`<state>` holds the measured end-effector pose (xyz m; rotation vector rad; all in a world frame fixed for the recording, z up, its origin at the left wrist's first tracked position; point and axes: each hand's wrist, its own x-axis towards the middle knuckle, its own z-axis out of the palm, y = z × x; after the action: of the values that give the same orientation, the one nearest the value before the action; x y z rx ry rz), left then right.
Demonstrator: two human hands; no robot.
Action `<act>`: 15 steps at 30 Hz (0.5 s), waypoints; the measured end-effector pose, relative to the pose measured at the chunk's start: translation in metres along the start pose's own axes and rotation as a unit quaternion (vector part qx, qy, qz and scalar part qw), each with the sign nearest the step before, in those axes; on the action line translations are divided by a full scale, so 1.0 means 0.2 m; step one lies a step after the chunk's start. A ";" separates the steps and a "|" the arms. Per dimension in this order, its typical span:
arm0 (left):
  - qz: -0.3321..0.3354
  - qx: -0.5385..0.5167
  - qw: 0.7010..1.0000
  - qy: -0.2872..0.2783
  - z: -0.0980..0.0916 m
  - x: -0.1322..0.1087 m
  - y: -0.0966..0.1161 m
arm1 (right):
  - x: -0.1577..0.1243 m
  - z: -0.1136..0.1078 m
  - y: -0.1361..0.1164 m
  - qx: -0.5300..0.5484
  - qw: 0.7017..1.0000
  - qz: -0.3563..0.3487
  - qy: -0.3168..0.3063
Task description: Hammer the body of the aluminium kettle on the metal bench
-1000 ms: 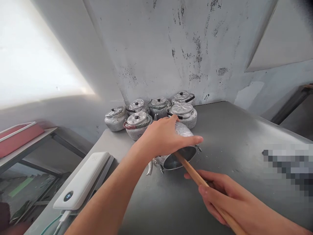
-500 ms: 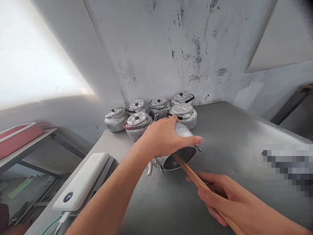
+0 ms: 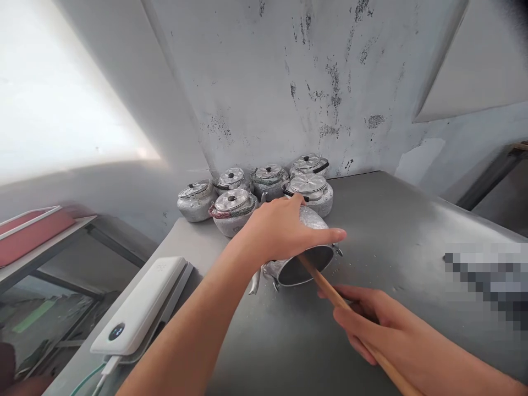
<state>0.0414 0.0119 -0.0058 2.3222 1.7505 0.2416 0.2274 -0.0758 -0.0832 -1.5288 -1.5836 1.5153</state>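
A silver metal teapot (image 3: 284,272) lies tipped on its side on the grey table (image 3: 264,341), its round mouth facing me and its spout low on the left. My left hand (image 3: 284,228) grips it from above, thumb stretched along the rim. My right hand (image 3: 375,319) is closed around a wooden stick (image 3: 330,291). The far end of that stick goes into the teapot's dark mouth, so its tip is hidden.
Behind it, several lidded teapots (image 3: 233,206) stand grouped near the stained wall (image 3: 264,82). A white power bank (image 3: 142,308) with a cable lies at the left edge. Further left, a red container (image 3: 37,234) rests on a lower stand. A blurred-out item (image 3: 490,275) is at the right.
My left hand and the tipped teapot have shifted very slightly to the right. The wooden stick has moved a little with my right hand, still inside the teapot's mouth.
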 end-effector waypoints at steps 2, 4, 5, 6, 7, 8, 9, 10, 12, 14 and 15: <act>0.000 0.007 1.000 -0.004 0.00 0.01 0.01 | 0.00 -0.01 0.00 -0.004 1.000 0.004 -0.026; -0.003 0.016 1.000 -0.011 0.00 0.01 0.03 | 0.01 -0.01 0.00 -0.003 0.998 0.015 -0.054; -0.004 0.020 1.000 -0.014 0.00 0.01 0.03 | 0.01 -0.01 0.00 -0.001 0.998 0.023 -0.065; -0.004 0.023 1.000 -0.016 -0.01 0.02 0.04 | 0.01 -0.01 0.00 0.001 0.997 0.030 -0.073; -0.004 0.024 1.000 -0.018 -0.01 0.02 0.04 | 0.02 -0.01 0.01 0.000 0.996 0.036 -0.077; -0.003 0.024 1.000 -0.020 -0.01 0.02 0.04 | 0.01 -0.02 0.01 -0.002 0.996 0.039 -0.079; -0.004 0.023 1.000 -0.021 -0.01 0.02 0.04 | 0.01 -0.02 0.02 -0.002 0.996 0.039 -0.081; -0.004 0.021 1.000 -0.021 -0.01 0.02 0.04 | 0.01 -0.02 0.02 0.001 0.996 0.035 -0.083; -0.007 0.021 1.000 -0.020 -0.01 0.02 0.04 | 0.01 -0.02 0.02 0.013 0.996 0.021 -0.084; -0.010 0.022 0.999 -0.022 -0.01 0.02 0.04 | 0.00 -0.02 0.01 0.014 0.996 0.017 -0.089; -0.011 0.022 0.999 -0.022 -0.01 0.02 0.04 | 0.01 -0.02 0.01 0.007 0.996 0.020 -0.091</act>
<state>0.0501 0.0131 -0.0018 2.3188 1.7764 0.1491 0.2317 -0.0738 -0.0847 -1.4580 -1.6456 1.7286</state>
